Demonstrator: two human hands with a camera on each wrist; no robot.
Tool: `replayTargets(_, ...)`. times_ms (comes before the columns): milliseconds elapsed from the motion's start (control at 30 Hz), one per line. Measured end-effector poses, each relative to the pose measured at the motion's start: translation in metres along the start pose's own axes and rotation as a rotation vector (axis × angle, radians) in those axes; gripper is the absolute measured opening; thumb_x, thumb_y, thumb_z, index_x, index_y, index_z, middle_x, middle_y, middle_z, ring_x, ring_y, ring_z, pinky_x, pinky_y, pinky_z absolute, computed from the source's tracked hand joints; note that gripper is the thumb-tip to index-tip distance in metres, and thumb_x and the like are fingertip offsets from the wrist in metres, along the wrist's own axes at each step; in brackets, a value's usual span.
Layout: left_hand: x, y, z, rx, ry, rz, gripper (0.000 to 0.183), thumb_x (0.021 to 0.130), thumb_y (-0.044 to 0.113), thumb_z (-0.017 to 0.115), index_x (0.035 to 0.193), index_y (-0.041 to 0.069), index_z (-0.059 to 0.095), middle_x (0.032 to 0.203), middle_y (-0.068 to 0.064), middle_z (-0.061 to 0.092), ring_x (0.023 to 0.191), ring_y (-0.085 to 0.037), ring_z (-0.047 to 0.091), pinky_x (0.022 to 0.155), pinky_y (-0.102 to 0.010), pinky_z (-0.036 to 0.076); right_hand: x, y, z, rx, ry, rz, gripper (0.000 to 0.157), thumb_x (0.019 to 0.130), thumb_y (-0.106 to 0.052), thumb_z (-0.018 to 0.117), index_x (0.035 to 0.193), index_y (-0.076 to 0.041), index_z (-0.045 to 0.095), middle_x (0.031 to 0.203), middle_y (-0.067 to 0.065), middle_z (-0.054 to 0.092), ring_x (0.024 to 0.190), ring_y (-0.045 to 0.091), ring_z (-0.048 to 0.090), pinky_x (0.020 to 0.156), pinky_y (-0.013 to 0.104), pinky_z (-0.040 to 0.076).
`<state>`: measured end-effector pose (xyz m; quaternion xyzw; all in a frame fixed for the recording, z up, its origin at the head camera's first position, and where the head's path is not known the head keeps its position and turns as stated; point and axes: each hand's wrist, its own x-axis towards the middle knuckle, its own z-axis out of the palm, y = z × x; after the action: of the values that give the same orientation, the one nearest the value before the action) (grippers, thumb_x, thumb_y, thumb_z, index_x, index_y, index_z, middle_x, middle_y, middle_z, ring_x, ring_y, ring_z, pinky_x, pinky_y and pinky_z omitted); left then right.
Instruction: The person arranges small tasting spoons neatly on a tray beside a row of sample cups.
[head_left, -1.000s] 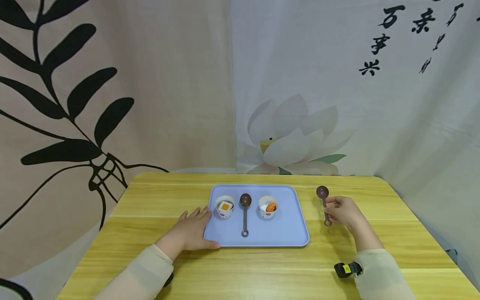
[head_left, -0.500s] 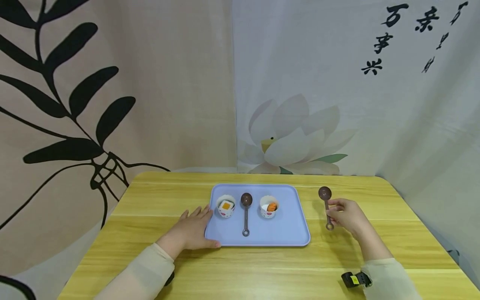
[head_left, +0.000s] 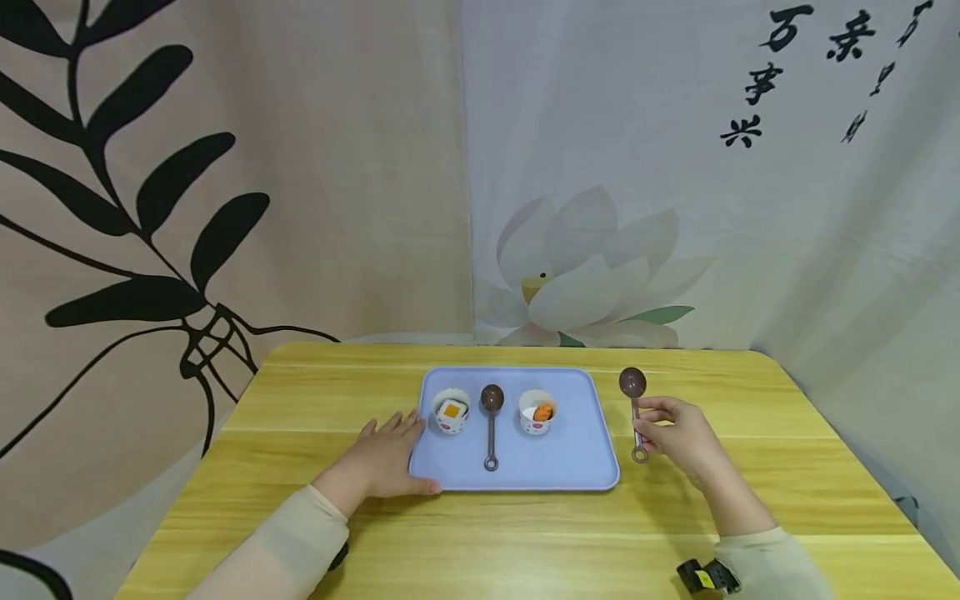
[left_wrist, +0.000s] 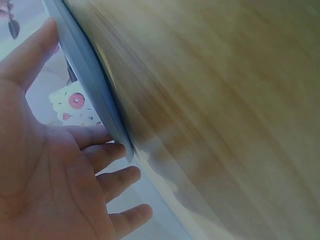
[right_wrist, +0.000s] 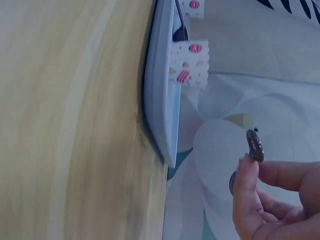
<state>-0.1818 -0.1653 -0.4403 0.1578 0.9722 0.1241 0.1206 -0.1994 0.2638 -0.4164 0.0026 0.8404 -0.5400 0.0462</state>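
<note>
In the head view my right hand (head_left: pixel 681 435) pinches the handle of a brown round-bowled spoon (head_left: pixel 633 383) with a ring at its end. The spoon is raised over the table, bowl pointing away, just right of the blue tray (head_left: pixel 585 467). The right wrist view shows the ring end (right_wrist: pixel 255 145) at thumb and fingers. My left hand (head_left: pixel 384 464) lies spread along the tray's left edge, thumb at the front rim. On the tray, a second brown spoon (head_left: pixel 492 398) lies between a left paper cup (head_left: pixel 451 425) with a white and orange piece and a right paper cup (head_left: pixel 534 427) with an orange piece.
A yellow wood-grain table (head_left: pixel 480 542) carries the tray. Behind it hangs a printed cloth (head_left: pixel 375 208) with leaves, a lotus and characters. A black wrist device (head_left: pixel 707 577) sits at the right sleeve.
My right hand, with the spoon, first shifts slightly right, then moves left closer to the tray. The left hand, the tray and the things on it stay in place.
</note>
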Motion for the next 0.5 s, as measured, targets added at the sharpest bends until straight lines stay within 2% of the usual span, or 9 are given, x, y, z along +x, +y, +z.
replayTargets(233, 0.002, -0.001, 0.0, 0.004, -0.006, 0.001, 0.112, 0.076, 0.069, 0.073, 0.153, -0.003, 0.034, 0.161, -0.02, 0.027, 0.147, -0.044, 0.024, 0.115, -0.068, 0.015, 0.0, -0.012, 0.017, 0.016, -0.008, -0.016, 0.04, 0.095, 0.003, 0.064, 0.132, 0.014, 0.053, 0.102, 0.019, 0.063, 0.073, 0.015, 0.064, 0.065, 0.027, 0.059)
replayTargets(500, 0.0, -0.001, -0.001, -0.001, -0.006, 0.002, 0.113, 0.076, 0.069, 0.074, 0.153, -0.004, 0.034, 0.161, -0.021, 0.028, 0.147, -0.044, 0.025, 0.114, -0.068, 0.016, 0.01, -0.013, 0.034, 0.015, -0.012, -0.026, 0.037, 0.093, 0.006, 0.065, 0.128, 0.014, 0.056, 0.099, 0.019, 0.063, 0.071, 0.015, 0.063, 0.065, 0.029, 0.06)
